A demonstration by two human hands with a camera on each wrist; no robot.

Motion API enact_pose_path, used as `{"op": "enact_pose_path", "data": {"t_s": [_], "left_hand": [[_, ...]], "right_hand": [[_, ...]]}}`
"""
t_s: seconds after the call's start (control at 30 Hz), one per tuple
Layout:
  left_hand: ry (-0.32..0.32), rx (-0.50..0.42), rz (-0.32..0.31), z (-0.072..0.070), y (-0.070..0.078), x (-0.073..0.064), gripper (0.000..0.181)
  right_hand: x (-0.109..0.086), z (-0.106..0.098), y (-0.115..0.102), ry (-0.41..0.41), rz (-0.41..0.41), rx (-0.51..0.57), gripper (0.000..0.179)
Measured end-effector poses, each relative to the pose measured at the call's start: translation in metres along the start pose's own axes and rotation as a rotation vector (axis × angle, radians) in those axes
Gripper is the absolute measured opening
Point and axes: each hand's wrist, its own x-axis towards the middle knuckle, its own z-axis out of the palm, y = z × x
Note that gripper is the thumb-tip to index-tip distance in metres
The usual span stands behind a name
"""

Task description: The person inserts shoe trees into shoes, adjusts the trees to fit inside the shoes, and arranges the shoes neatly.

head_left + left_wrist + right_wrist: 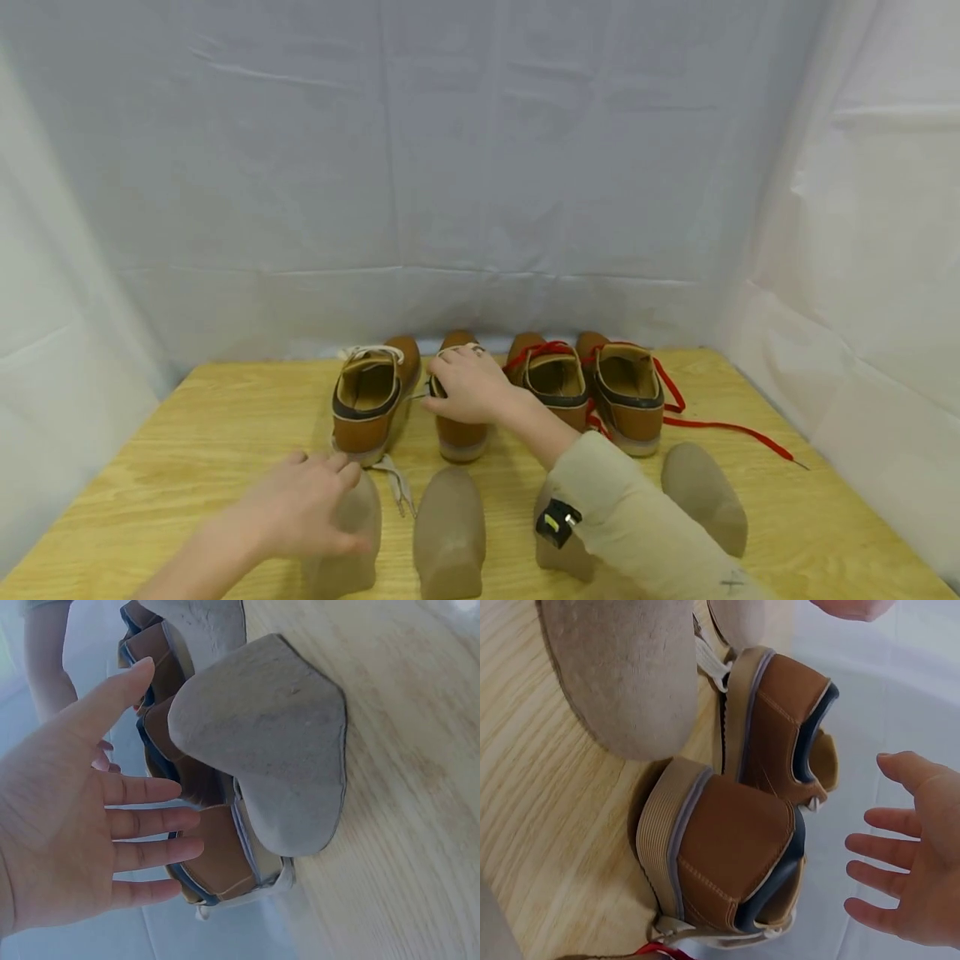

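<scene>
White sheeting (480, 167) backs worktop (247, 408); left hand (300, 504), right hand (471, 387) empty, fingers extended.
Snagged white lace (397, 481) could drag a brown shoe (363, 435).

Head view. Right arm, 5 o'clock: beige sleeve (660, 521), loosely creased, ending in a cuff (600, 471); right hand (468, 383) bare. Sleeve's 9 o'clock edge: small black boxy device (553, 523), yellow-green patch, silvery piece at its 3 o'clock. Sleeve's 4 o'clock: dark cross-like mark (732, 582). Left hand (311, 504), 7 o'clock: bare, forearm likewise
</scene>
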Motion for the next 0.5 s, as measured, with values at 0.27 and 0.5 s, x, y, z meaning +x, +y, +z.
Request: {"op": "enact_pose_path", "data": {"t_s": [0.27, 0.5], "left_hand": [[0.002, -0.009, 0.063, 0.014, 0.004, -0.003, 0.088], [0.104, 0.053, 0.121, 0.023, 0.007, -0.004, 0.084]], "right_hand": [[0.009, 0.007, -0.01, -0.061, -0.033, 0.013, 0.05], [0.016, 0.015, -0.015, -0.096, -0.019, 0.007, 0.05]]}}
